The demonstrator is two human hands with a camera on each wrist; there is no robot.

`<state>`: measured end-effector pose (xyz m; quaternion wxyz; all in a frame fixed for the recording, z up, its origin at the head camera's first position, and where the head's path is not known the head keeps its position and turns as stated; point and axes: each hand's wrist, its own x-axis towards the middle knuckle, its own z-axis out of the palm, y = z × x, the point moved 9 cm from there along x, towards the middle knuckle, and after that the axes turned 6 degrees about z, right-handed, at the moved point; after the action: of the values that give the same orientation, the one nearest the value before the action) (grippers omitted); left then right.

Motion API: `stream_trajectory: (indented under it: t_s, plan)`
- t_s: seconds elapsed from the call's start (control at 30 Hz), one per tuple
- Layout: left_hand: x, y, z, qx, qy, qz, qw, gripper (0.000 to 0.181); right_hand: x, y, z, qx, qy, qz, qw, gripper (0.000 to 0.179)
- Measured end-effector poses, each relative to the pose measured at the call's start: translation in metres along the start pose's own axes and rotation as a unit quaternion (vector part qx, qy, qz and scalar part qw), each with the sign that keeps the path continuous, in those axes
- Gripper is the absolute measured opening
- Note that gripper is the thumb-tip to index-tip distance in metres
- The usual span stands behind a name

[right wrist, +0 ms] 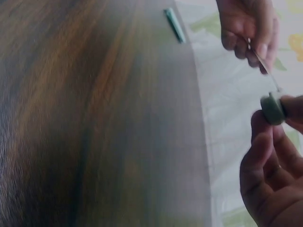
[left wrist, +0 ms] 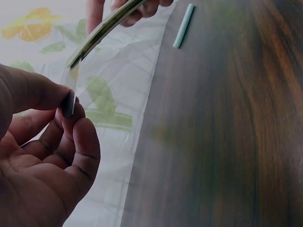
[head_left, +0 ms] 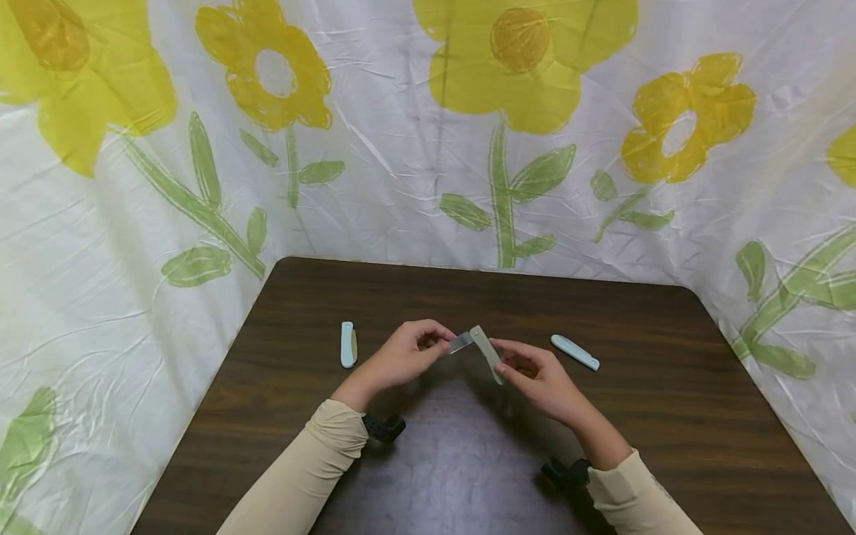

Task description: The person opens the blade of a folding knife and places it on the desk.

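Observation:
A folding knife with a pale green handle [head_left: 488, 355] is held above the table, its blade [head_left: 460, 342] swung partway out at an angle. My left hand [head_left: 411, 351] pinches the blade's far end between thumb and fingertips; the left wrist view shows this pinch on the blade [left wrist: 69, 104] close up. Thumb and fingers of my right hand [head_left: 538, 373] grip the lower part of the handle, seen end-on in the right wrist view as the green handle [right wrist: 273, 111]. The pivot end of the knife points away from me, between the two hands.
A light blue folded knife [head_left: 348, 345] lies on the dark wooden table [head_left: 428, 475] left of my left hand. Another light blue folded knife [head_left: 575, 352] lies beyond my right hand. A white curtain [head_left: 388, 186] with yellow flowers surrounds the table's back and sides.

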<state>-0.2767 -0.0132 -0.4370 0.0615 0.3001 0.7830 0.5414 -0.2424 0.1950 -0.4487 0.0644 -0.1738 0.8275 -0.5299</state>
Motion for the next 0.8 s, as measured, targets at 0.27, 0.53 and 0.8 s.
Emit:
stream_trajectory:
  t_s: [0.27,0.53,0.8]
  plan:
    - [-0.004,0.001,-0.002,-0.002,-0.062,0.003,0.9981,0.015,-0.006,0.001,-0.001,-0.031,-0.078,0.003,0.9965,0.040]
    - [-0.009,0.002,0.004,-0.013,-0.141,0.012,0.9899,0.022,-0.013,0.000,0.001,-0.069,-0.150,-0.015,0.9862,0.039]
    - [-0.014,0.005,0.011,0.016,-0.197,0.044,0.9793,0.022,-0.020,-0.001,0.008,-0.087,-0.214,-0.003,0.9730,0.038]
